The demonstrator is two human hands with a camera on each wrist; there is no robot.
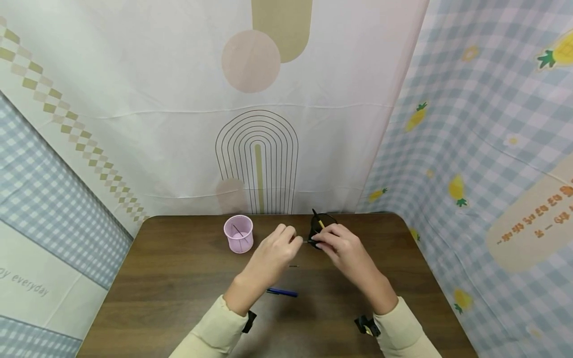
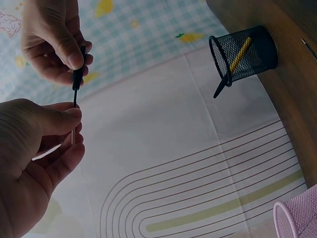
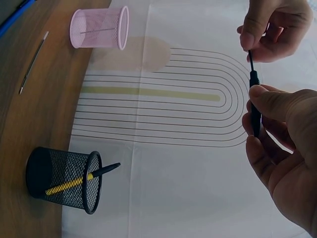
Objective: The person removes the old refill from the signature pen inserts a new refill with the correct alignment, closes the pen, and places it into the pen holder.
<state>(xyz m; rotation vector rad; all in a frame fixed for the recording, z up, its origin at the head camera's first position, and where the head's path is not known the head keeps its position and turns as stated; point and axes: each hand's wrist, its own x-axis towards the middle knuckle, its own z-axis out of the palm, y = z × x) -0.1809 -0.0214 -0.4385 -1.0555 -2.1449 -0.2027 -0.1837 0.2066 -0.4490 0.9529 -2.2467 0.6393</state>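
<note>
Above the table, my left hand (image 1: pixel 277 248) and right hand (image 1: pixel 343 247) come close together over one slim object. The right fingers grip a black pen barrel (image 3: pixel 255 116), thumb along its side. From the barrel's tapered end runs a thin dark pen refill (image 2: pixel 75 97), which the left thumb and fingers pinch. Part of the refill is hidden by the left fingers. In the left wrist view the barrel stands nearly upright, with the right hand above the left.
Behind the right hand stands a black mesh cup (image 3: pixel 52 171) with a yellow and black pen (image 3: pixel 69 185) inside. A pink mesh cup (image 1: pixel 239 244) at the left has a thin rod in it. On the table (image 1: pixel 179 278) lie a loose refill (image 3: pixel 32 64) and a blue pen (image 1: pixel 284 292).
</note>
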